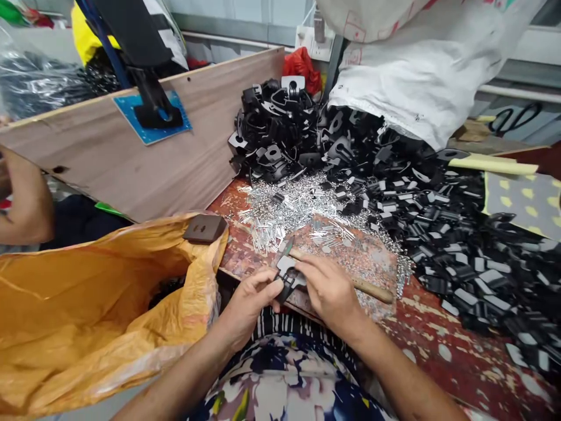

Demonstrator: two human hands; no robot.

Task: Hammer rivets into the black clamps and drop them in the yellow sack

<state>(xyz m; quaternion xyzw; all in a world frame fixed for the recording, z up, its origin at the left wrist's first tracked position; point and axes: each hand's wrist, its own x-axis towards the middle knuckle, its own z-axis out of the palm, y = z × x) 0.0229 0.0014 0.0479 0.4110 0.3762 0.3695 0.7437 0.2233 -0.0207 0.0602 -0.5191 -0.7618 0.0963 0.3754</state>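
Head view: one black clip sits between both hands over the near edge of the red table, seemingly part-finished.
The left hand pinches it; the right hand curls round a hammer, fingertips at the clip. Heaped black parts suggest much is left; loose pins clutter the way ahead, an orange sack gapes at left.

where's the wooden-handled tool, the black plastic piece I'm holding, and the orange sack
Wooden-handled tool (372, 290): head view, on the bare rear stretch of handle.
Black plastic piece (286, 264): head view, on its flat, light-catching face.
Orange sack (56, 327): head view, on its wall.
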